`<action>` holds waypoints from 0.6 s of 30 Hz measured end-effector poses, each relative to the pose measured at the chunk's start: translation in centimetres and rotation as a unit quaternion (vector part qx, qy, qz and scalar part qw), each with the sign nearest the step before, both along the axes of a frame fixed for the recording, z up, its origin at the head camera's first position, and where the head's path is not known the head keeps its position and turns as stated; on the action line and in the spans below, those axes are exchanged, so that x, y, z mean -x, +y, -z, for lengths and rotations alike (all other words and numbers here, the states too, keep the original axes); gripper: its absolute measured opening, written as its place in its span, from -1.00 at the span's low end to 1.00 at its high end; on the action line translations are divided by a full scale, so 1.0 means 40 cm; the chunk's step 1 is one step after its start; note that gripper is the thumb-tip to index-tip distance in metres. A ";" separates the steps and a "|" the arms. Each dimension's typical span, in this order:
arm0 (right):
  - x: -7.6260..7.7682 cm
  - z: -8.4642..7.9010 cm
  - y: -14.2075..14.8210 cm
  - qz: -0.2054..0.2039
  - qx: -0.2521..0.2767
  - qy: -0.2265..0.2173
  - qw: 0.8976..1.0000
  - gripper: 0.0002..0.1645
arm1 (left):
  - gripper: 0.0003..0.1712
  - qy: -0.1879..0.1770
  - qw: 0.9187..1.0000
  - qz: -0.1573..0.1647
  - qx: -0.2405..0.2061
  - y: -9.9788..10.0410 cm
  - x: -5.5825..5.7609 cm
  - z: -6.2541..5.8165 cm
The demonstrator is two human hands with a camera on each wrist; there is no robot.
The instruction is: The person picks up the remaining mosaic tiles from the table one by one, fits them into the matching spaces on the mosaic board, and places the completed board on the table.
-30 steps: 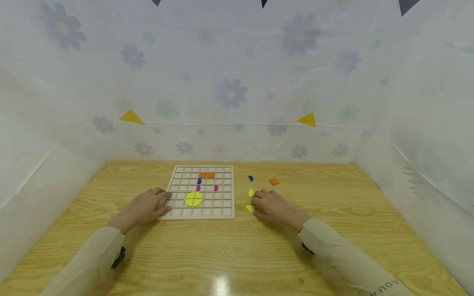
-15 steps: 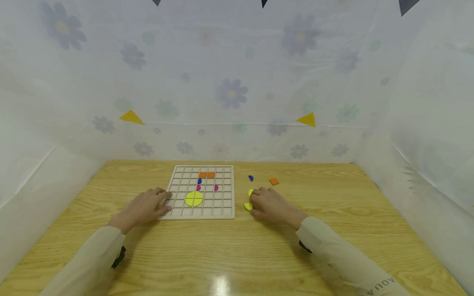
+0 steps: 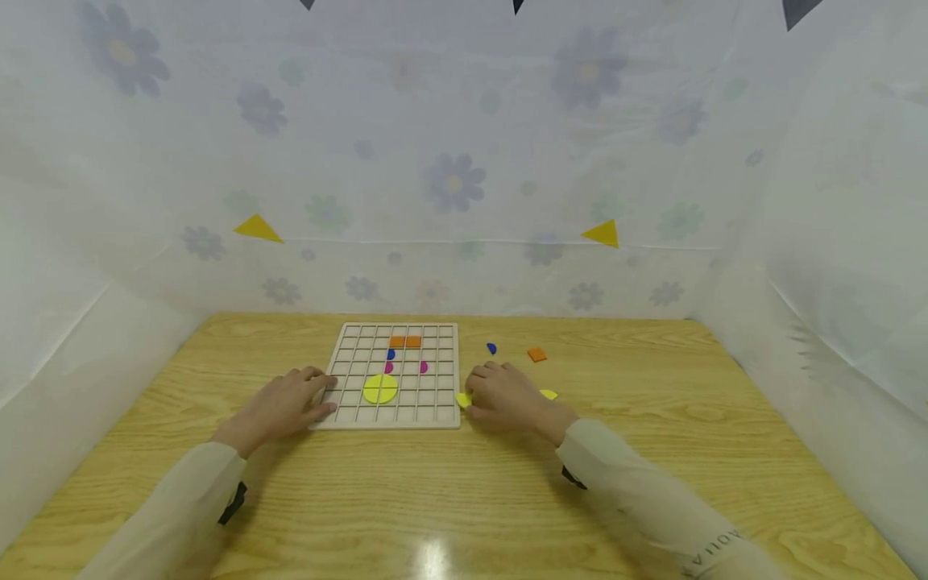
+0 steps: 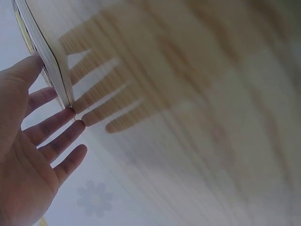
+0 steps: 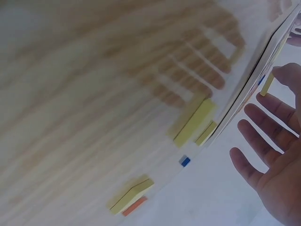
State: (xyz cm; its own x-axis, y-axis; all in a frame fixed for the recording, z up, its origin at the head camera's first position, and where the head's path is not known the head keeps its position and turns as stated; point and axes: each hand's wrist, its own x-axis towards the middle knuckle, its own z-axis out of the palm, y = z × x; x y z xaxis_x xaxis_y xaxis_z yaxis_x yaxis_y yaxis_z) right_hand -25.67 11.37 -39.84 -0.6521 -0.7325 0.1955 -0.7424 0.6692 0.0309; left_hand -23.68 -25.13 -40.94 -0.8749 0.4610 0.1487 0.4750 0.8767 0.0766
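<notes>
My left hand (image 3: 279, 411) rests at the left edge of the pale grid board (image 3: 438, 415), thumb and fingertips touching that edge. In the left wrist view its fingers (image 4: 68, 162) are spread and nearly straight. Beside the board's right edge, my right hand (image 3: 507, 399) pinches a yellow curved-edge piece (image 5: 267, 84) between thumb and index finger. Its other fingers stretch out. On the board lie a yellow circle (image 3: 380, 389) made of several pieces, two orange squares (image 3: 412, 341), a blue half-disc (image 3: 391, 354) and two magenta half-discs (image 3: 424, 367).
Right of the board, a blue half-disc (image 3: 491, 349) and an orange square (image 3: 536, 354) lie on the wooden table (image 3: 406, 499). A yellow piece (image 3: 548, 395) shows behind my right wrist. The right wrist view shows more yellow pieces (image 5: 195, 122) on the table. Patterned white sheets (image 3: 464, 266) surround it.
My right hand has moved left to the board's right edge with the yellow piece. A yellow piece now shows to the right of that hand. My left hand has stayed put.
</notes>
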 end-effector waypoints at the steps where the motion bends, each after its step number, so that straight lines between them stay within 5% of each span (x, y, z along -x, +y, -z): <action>1: 0.000 0.001 -0.007 -0.002 0.000 0.000 1.000 -0.73 | -0.50 0.000 1.000 0.000 0.000 0.000 0.000 0.000; 18: 0.023 0.009 -0.116 -0.009 -0.027 -0.019 0.999 -0.76 | -0.50 0.002 1.000 0.000 -0.003 0.001 -0.001 0.000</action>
State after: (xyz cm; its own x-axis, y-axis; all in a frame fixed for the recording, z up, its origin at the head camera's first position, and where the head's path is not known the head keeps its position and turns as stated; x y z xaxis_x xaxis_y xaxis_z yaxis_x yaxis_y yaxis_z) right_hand -26.59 6.71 -40.19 -0.6456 -0.7526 0.1297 -0.7551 0.6544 0.0385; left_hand -23.66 -25.08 -40.92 -0.8742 0.4602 0.1551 0.4753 0.8762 0.0794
